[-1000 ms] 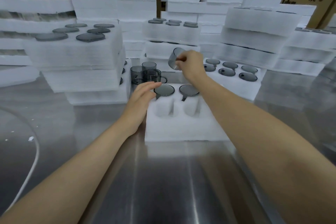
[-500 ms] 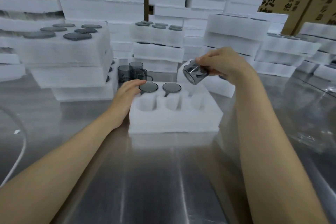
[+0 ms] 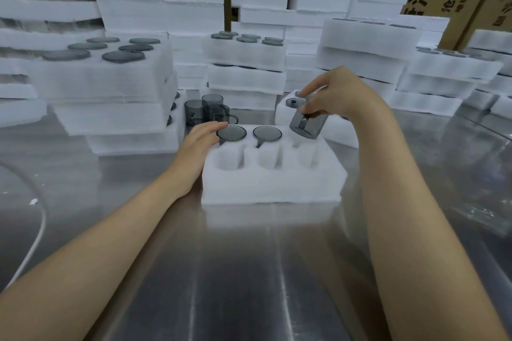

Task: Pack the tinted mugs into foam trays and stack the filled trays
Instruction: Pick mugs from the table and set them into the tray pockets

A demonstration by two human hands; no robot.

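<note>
Update: right hand has brought the tinted mug down to the back-right pocket of the foam tray. A second ago it was up by the back stacks. Half a second ago it was sideways in the air, right of the tray. Now it's tilted, lower end at the pocket mouth; can't tell if it has started to enter. Right fingers are curled round its upper end, gripping it, handle on the near side.

Left hand hasn't moved. It lies flat on the tray's back-left corner, fingers straight, tips touching the nearer of the two seated mugs. It holds nothing and looks to be steadying the foam.

Status: this one makes three in the back row once it's in. The front row's three pockets are empty, so about half a tray to go, then stacking. Loose mugs wait on the surface just behind the tray.

Next, my call: straighten the mug, then press. The foam looks snug, so a tilted entry could snag.
</note>
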